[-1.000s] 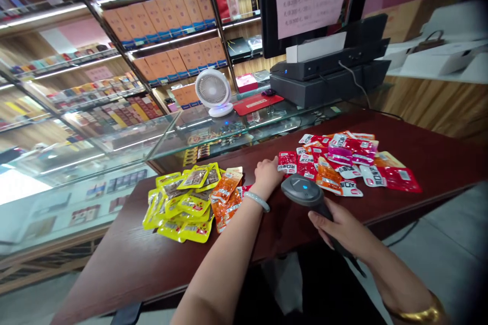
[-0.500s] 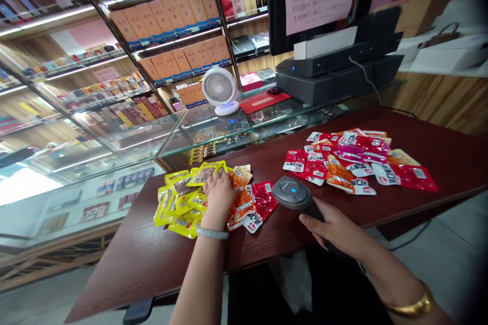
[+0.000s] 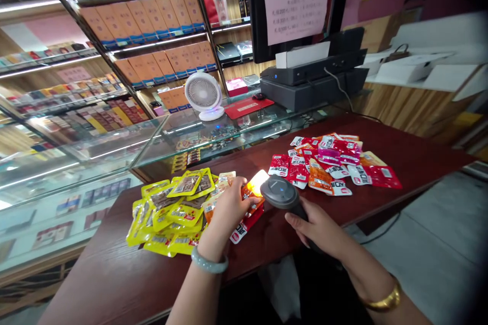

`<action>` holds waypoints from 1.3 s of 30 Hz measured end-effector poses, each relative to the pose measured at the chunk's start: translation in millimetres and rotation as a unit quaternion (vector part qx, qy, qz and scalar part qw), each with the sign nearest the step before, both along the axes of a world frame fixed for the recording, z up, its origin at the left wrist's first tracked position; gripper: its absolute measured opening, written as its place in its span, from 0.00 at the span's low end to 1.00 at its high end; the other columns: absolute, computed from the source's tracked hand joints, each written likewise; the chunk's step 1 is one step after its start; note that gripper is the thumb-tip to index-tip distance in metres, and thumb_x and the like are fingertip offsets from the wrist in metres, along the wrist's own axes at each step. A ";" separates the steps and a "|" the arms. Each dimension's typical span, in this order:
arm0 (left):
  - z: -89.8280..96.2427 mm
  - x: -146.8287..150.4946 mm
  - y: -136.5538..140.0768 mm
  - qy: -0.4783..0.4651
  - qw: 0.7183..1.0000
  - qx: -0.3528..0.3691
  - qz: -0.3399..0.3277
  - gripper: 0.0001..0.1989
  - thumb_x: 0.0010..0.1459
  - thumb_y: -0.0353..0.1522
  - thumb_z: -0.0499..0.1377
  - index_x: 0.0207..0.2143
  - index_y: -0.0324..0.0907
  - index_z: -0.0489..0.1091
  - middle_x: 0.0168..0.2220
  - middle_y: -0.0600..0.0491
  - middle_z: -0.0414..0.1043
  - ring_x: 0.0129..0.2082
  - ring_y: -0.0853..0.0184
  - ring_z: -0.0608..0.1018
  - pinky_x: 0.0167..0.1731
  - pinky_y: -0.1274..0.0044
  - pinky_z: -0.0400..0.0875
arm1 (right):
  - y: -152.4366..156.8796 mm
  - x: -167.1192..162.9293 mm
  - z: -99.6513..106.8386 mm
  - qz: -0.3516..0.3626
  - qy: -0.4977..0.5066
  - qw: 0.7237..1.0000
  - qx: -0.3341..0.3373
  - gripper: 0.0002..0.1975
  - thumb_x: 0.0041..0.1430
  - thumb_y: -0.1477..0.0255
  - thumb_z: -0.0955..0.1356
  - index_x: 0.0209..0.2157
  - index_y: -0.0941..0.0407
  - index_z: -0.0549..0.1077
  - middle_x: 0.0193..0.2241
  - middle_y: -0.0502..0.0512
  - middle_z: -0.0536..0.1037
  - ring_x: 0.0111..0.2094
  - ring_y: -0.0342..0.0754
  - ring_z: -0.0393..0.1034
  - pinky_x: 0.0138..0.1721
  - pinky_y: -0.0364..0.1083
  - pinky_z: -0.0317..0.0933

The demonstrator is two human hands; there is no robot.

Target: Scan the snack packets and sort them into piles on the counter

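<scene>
My right hand point(image 3: 314, 223) is wrapped round the handle of a dark grey barcode scanner point(image 3: 281, 192), whose head points left. A bright light falls on an orange snack packet point(image 3: 251, 190) that my left hand point(image 3: 232, 202) grips just in front of the scanner. Under and beside my left hand lie more packets, among them a red one point(image 3: 253, 217) and an orange one point(image 3: 209, 207). To the left of that hand is a heap of yellow snack packets point(image 3: 177, 213). A second pile, of red, orange and pink packets point(image 3: 324, 162), lies beyond the scanner on the right.
Everything lies on a dark red-brown wooden table point(image 3: 102, 264). Behind it stands a glass display counter point(image 3: 160, 137) with a white fan point(image 3: 204, 95), a red mat point(image 3: 248, 108) and a dark cash register unit point(image 3: 312, 84). A monitor carries a pink paper sign point(image 3: 295, 5).
My left hand has left the yellow heap and moved right, now holding an orange packet at the scanner. The scanner's light now shines on it. The view has shifted somewhat.
</scene>
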State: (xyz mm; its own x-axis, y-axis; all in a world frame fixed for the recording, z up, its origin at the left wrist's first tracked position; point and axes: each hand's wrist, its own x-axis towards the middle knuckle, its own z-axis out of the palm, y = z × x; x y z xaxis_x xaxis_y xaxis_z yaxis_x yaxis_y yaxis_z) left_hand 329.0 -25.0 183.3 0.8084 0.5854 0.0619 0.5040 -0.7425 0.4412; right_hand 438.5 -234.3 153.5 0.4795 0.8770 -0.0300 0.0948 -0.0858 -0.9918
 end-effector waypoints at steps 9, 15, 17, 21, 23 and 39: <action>-12.5 35.8 -1.5 -0.067 0.996 -0.064 -0.009 0.15 0.54 0.32 0.61 0.45 0.41 0.66 0.41 0.49 0.76 0.41 0.62 0.77 0.39 0.75 0.68 | -9.9 8.4 -0.8 -0.025 0.013 1.000 0.002 0.21 0.63 0.53 0.66 0.46 0.55 0.66 0.16 0.39 0.63 0.14 0.40 0.58 0.17 0.40 0.54; -31.1 78.2 -8.5 -0.139 0.960 -0.233 -0.065 0.09 0.55 0.28 0.58 0.39 0.43 0.65 0.32 0.55 0.75 0.31 0.69 0.77 0.32 0.78 0.68 | -17.4 16.3 -5.4 -0.048 0.022 0.999 0.000 0.23 0.63 0.51 0.66 0.46 0.56 0.65 0.15 0.38 0.62 0.13 0.40 0.58 0.17 0.40 0.53; -34.1 84.2 -9.6 -0.142 0.954 -0.260 -0.056 0.08 0.56 0.28 0.58 0.40 0.43 0.63 0.29 0.57 0.74 0.27 0.70 0.76 0.29 0.79 0.68 | -20.9 19.7 -7.6 -0.059 0.034 0.998 -0.002 0.23 0.62 0.50 0.65 0.45 0.55 0.65 0.15 0.38 0.63 0.13 0.41 0.58 0.17 0.40 0.53; -26.9 84.7 -15.2 -0.104 0.981 -0.158 -0.050 0.11 0.58 0.33 0.60 0.42 0.44 0.64 0.33 0.55 0.76 0.30 0.69 0.77 0.32 0.78 0.69 | -27.9 26.8 -12.5 -0.097 0.049 0.994 -0.016 0.23 0.60 0.47 0.65 0.39 0.54 0.65 0.13 0.40 0.64 0.13 0.42 0.59 0.17 0.41 0.53; -20.1 80.0 -22.6 -0.048 0.993 -0.066 -0.084 0.15 0.55 0.39 0.64 0.42 0.44 0.67 0.38 0.52 0.77 0.36 0.64 0.78 0.37 0.75 0.70 | -30.1 29.9 -14.4 -0.107 0.054 0.993 -0.018 0.23 0.59 0.46 0.66 0.36 0.53 0.64 0.13 0.41 0.65 0.13 0.42 0.60 0.17 0.41 0.54; 1.7 21.3 -22.2 0.063 0.984 0.141 -0.086 0.23 0.59 0.44 0.60 0.52 0.41 0.71 0.48 0.43 0.75 0.50 0.55 0.74 0.52 0.67 0.66 | -26.7 20.3 -10.6 -0.049 0.018 0.998 -0.041 0.25 0.60 0.47 0.66 0.43 0.55 0.66 0.12 0.42 0.66 0.14 0.43 0.60 0.18 0.42 0.55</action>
